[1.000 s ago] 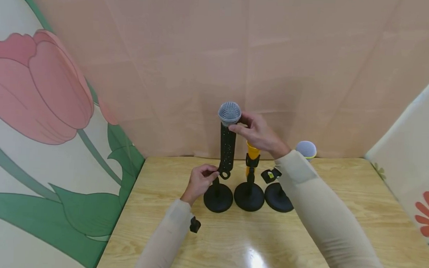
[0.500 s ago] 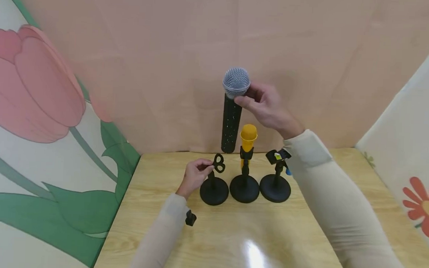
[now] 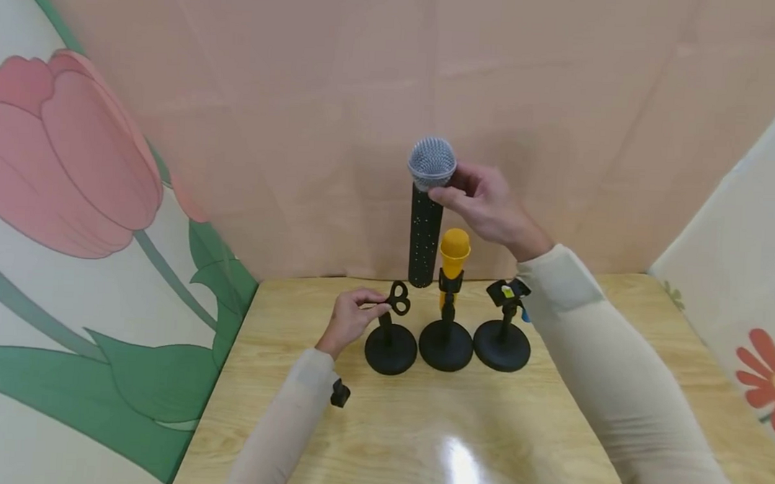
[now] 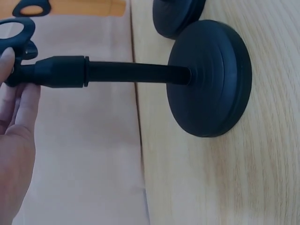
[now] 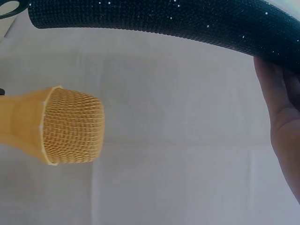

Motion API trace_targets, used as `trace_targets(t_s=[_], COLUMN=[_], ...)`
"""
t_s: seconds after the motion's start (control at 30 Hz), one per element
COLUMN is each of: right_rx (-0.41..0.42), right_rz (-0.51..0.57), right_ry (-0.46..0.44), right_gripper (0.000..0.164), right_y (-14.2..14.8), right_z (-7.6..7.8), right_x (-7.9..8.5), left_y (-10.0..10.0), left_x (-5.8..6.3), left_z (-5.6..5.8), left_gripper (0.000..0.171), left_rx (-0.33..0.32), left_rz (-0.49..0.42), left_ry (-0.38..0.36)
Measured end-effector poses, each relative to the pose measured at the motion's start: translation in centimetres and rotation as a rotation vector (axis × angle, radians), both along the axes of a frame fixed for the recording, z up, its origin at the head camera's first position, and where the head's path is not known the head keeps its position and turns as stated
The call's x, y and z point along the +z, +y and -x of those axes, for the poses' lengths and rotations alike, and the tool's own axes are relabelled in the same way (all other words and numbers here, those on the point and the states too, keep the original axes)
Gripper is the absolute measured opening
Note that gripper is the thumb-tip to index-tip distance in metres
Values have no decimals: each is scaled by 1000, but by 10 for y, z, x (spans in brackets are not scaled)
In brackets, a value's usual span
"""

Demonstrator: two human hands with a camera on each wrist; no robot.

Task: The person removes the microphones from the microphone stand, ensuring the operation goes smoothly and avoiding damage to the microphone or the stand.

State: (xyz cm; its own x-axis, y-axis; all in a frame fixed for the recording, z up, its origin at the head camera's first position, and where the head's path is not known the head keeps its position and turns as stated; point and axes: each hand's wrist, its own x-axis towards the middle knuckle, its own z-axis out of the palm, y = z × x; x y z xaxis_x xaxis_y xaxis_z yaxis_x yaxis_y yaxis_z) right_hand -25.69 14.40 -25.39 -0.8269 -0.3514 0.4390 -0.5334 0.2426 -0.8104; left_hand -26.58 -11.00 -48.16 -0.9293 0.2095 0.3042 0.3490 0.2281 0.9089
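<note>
My right hand (image 3: 489,207) holds a black, glitter-flecked microphone (image 3: 424,236) just under its silver mesh head, upright against the backdrop. In the right wrist view the microphone's dark body (image 5: 154,18) crosses the top, with fingers partly hidden behind it. My left hand (image 3: 352,316) pinches the top of the leftmost black microphone stand (image 3: 390,352), at its looped clip (image 3: 399,299). Thumb and fingers of the left hand (image 4: 16,140) lie on either side of that joint in the left wrist view. The microphone's lower end is above and right of the clip, apart from it.
Right beside it, a second stand (image 3: 445,349) bears a yellow microphone (image 3: 455,252). A third black stand (image 3: 502,348) with a tilted clip (image 3: 508,293) is close to my right sleeve; something blue shows behind it. The wooden table (image 3: 405,430) meets a pink backdrop (image 3: 300,159).
The microphone, earlier with its lower end at the left stand's clip, has risen off it in my right hand, then shifted slightly down in view. My left hand keeps pinching the stand's top.
</note>
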Motion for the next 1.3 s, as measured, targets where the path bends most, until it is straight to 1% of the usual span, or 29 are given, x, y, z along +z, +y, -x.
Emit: trace_targets(t_s=[0.1,0.23,0.37,0.47,0.6,0.73,0.83,1.03,1.2,1.3], right_rx=[-12,-33,-44,-56,-59,-31,-9,-12,1,10], right_rz=[-10,-25,-26,-33,-42,-29,-16,-17,-11,5], right_ry=[-8,-12,-9,-12,-28,-41,-26,-14,-47,-66], right_gripper=[42,42,42,41,42,43,43,40,41,41], right_y=[1,4,6,8,10,12,13,13,11,9], right_z=[0,0,-1,-3,-5,-7,-8,-12,-15,-16], right_x=[-3,-7,-9,-11,-18,-25,-30,-40,-50,-57], left_y=[-1,-1,1,3,4,7,10,13,13,12], left_x=[-1,1,5,8,10,10,11,15,16,16], left_z=[-1,-1,2,6,11,17,21,31,35,36], left_gripper=[13,13,11,10,8,9,11,13,14,15], left_rx=[4,-11,-28,-26,-9,12,24,35,63,74], left_rz=[24,64,111,142,176,207,229,240,226,218], left_ry=[33,74,88,76,55,46,35,-6,-45,-50])
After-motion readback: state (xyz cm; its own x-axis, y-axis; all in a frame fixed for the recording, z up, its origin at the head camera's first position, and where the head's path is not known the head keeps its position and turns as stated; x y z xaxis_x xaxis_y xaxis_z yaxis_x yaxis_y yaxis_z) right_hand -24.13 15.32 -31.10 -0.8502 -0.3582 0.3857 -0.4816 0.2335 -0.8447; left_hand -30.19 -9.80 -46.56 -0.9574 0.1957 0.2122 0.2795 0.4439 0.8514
